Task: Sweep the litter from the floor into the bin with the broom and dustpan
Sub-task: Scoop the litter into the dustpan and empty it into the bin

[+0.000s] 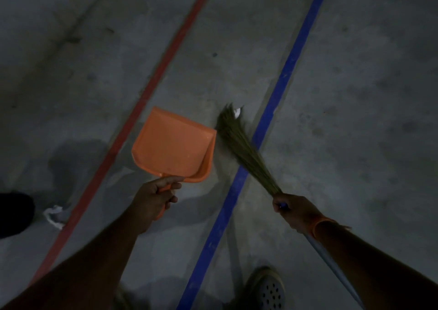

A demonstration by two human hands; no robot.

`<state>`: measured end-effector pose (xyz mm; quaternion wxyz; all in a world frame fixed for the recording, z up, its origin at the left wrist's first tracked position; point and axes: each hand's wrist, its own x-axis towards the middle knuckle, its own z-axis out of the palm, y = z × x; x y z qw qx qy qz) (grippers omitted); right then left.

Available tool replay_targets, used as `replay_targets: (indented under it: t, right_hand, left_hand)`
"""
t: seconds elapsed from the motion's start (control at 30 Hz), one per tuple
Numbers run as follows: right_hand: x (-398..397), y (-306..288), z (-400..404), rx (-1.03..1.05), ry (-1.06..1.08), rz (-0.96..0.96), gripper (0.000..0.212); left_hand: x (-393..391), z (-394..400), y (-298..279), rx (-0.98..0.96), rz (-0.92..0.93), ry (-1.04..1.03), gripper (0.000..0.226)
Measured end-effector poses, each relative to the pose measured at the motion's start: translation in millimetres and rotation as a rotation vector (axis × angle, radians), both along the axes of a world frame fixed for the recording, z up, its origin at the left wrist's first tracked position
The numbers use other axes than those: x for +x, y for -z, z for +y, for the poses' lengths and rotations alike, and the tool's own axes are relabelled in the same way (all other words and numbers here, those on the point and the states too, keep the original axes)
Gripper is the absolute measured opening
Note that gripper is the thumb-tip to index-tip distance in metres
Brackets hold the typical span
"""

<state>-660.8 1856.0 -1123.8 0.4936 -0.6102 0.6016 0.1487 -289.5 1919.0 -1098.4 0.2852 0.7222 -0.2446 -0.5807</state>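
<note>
My left hand (155,197) grips the handle of an orange dustpan (173,145), whose open mouth points up and right over the concrete floor. My right hand (295,211) holds a grass broom (241,145) where the bristles meet its pale handle. The blurred bristle tips lie just right of the dustpan's mouth. A small white scrap of litter (237,112) shows at the bristle tips. Another crumpled white piece of litter (55,216) lies on the floor at the lower left, left of the red line.
A red floor line (151,84) and a blue floor line (288,70) run diagonally across the grey concrete. My foot in a perforated shoe (269,290) stands at the bottom. A dark object (14,215) sits at the left edge. No bin is in view.
</note>
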Motion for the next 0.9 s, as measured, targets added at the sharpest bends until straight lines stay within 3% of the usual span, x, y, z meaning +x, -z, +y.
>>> replay_targets:
  t: [0.2,0.43,0.57,0.67,0.8,0.9]
  right_hand:
    - [53,-14,5,-0.121,-0.220,-0.059,0.019]
    - [78,-40,-7,-0.096,-0.051,-0.053,0.015]
    - [104,-39,-11,-0.111,-0.082,-0.040,0.018]
    - [132,-29,-16,-0.163,-0.171,-0.052,0.019]
    - [167,0,-30,-0.173,-0.028,-0.086,0.018]
    - [192,24,-41,-0.179,-0.041,-0.053,0.021]
  left_hand:
    - [56,38,-11,0.030,-0.033,-0.103,0.041]
    - [96,80,-13,0.053,-0.013,-0.150,0.039]
    - [111,106,-11,0.108,-0.006,-0.222,0.030]
    - [126,129,-6,0.144,-0.004,-0.273,0.028]
    - [157,170,6,0.173,0.042,-0.300,0.035]
    - [186,204,21,0.174,0.078,-0.304,0.031]
